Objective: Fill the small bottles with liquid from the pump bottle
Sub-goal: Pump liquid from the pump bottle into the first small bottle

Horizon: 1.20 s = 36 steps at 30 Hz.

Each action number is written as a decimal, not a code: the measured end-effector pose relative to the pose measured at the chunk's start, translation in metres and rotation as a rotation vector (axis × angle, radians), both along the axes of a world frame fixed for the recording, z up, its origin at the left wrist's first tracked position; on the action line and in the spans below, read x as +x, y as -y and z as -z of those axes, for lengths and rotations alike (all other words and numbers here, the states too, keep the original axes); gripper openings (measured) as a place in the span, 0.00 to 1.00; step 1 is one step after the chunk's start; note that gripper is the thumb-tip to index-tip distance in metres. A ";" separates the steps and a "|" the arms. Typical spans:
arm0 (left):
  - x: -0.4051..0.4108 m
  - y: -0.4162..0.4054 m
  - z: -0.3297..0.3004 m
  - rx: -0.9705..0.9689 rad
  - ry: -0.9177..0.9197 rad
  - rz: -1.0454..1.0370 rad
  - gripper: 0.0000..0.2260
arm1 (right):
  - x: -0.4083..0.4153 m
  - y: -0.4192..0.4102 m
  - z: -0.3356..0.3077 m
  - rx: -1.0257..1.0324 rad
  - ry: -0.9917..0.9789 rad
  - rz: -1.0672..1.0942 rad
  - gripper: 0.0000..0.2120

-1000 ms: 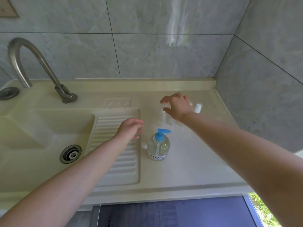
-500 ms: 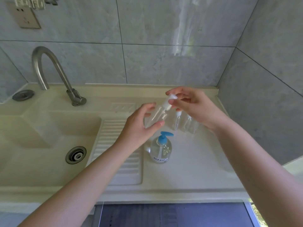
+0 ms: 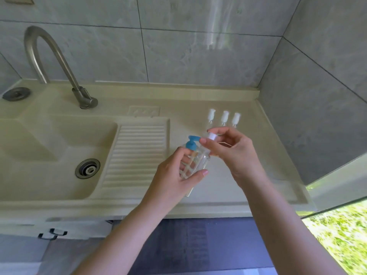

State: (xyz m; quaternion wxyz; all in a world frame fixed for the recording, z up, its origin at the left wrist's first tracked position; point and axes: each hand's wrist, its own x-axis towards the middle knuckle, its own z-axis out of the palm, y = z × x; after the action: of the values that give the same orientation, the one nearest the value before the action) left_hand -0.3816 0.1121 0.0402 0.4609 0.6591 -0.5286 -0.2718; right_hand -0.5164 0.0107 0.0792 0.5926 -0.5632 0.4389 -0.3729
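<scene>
A person stands at a cream-coloured moulded sink counter (image 3: 228, 195) set into a corner of grey marbled wall tiles (image 3: 198, 62), seen from above through a head-worn camera. Both bare forearms reach in from the bottom edge.

The left hand (image 3: 174, 175) curls its fingers and thumb around the body of a small clear plastic bottle (image 3: 200, 161), holding it tilted above the counter. The right hand (image 3: 228, 149) pinches the bottle's white cap (image 3: 211, 135) between thumb and fingertips at the top of the bottle.

Just behind the left hand, largely hidden by it and by the held bottle, is the clear pump bottle with a blue pump head (image 3: 191, 143); only the blue head and a little of the clear body show.

Three more small clear bottles with white caps (image 3: 224, 118) stand upright in a row on the counter beyond the hands, close to each other and towards the back wall.

To the left, the counter drops into a basin with a round metal drain (image 3: 87, 168), and a ribbed washboard slope (image 3: 137, 153) lies between basin and flat counter. A curved brushed-metal tap (image 3: 49, 58) rises at the back left, with a round metal cover (image 3: 16, 93) near the far left edge. A dark blue mat (image 3: 188, 245) covers the floor below.
</scene>
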 end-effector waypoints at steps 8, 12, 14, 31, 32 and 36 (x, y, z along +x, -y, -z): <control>-0.003 -0.007 0.002 0.060 -0.142 0.015 0.11 | -0.005 -0.006 -0.003 0.055 0.129 -0.176 0.26; -0.007 -0.012 0.003 0.071 -0.203 0.018 0.13 | -0.006 -0.009 -0.008 0.115 0.128 -0.230 0.31; -0.011 -0.013 0.002 0.068 -0.225 0.018 0.12 | -0.002 -0.012 -0.005 0.078 0.025 -0.185 0.37; -0.019 -0.012 0.000 0.038 -0.229 -0.050 0.11 | 0.000 -0.018 -0.003 0.010 0.080 -0.080 0.39; -0.020 -0.012 0.000 0.038 -0.226 -0.055 0.11 | 0.001 -0.017 -0.004 0.042 0.112 -0.112 0.39; -0.021 -0.011 0.000 0.029 -0.230 -0.084 0.12 | 0.014 -0.021 -0.006 0.002 -0.037 -0.091 0.50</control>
State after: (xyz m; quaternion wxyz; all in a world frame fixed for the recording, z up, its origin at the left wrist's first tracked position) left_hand -0.4027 0.1230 0.0404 0.5196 0.6519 -0.4402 -0.3335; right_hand -0.5025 0.0317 0.0856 0.6012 -0.5887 0.4241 -0.3348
